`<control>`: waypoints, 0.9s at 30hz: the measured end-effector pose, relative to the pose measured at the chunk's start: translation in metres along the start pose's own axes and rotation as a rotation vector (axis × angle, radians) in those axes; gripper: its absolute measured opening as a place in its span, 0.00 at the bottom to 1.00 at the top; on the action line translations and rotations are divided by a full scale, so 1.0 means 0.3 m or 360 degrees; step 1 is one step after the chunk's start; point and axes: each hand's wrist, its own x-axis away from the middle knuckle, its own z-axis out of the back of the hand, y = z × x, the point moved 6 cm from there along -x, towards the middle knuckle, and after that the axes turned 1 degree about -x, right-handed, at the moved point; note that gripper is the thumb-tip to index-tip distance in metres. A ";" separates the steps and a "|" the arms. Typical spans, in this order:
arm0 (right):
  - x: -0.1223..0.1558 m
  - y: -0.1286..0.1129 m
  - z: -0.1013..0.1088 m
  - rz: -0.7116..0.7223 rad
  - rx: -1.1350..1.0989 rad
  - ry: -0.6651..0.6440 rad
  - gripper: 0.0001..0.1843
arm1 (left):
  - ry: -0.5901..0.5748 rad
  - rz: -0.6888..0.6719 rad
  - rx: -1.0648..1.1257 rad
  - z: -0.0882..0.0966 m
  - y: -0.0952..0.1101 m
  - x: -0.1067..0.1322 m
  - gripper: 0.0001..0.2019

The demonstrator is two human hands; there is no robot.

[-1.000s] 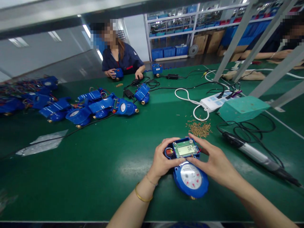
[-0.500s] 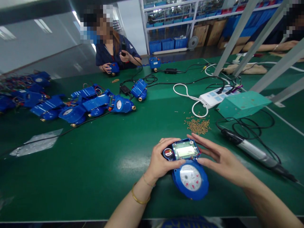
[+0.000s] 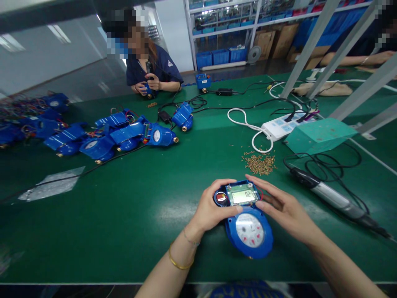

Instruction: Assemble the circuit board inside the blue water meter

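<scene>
A blue water meter point(image 3: 249, 232) lies on the green table point(image 3: 124, 215) in front of me, its round dial toward me and a small LCD circuit board point(image 3: 242, 195) in its open top. My left hand point(image 3: 211, 209) curls around the meter's left side, thumb on the board's lower edge. My right hand point(image 3: 283, 209) rests against the right side, fingers stretched along the housing's edge.
A heap of small brass screws point(image 3: 259, 164) lies just beyond the meter. An electric screwdriver point(image 3: 333, 196) with a cable lies to the right, near a power strip point(image 3: 281, 128) and a green box point(image 3: 319, 135). Several blue meters point(image 3: 124, 136) lie at left. A co-worker point(image 3: 151, 70) sits opposite.
My right hand's fingers lifted off the meter, then came back against its right side. The display shows digits again. The co-worker opposite raised a tool and brought it down onto a meter.
</scene>
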 end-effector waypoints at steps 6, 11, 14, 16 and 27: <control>-0.019 -0.029 0.011 0.0016 0.0258 -0.0084 0.33 | 0.0104 -0.0392 -0.0329 0.020 0.040 -0.006 0.29; -0.036 -0.039 0.014 0.0075 0.0242 -0.0016 0.32 | 0.0156 -0.0575 -0.0473 0.032 0.063 -0.008 0.31; -0.035 -0.028 0.013 0.0041 0.0184 0.0096 0.32 | 0.0120 -0.0472 -0.0426 0.020 0.052 -0.002 0.30; -0.030 -0.023 0.011 0.0028 0.0132 0.0132 0.33 | 0.0122 -0.0415 -0.0456 0.004 0.052 0.007 0.32; -0.023 -0.014 0.015 0.0060 0.0081 0.0112 0.34 | 0.0118 -0.0467 -0.0835 -0.027 0.097 0.018 0.34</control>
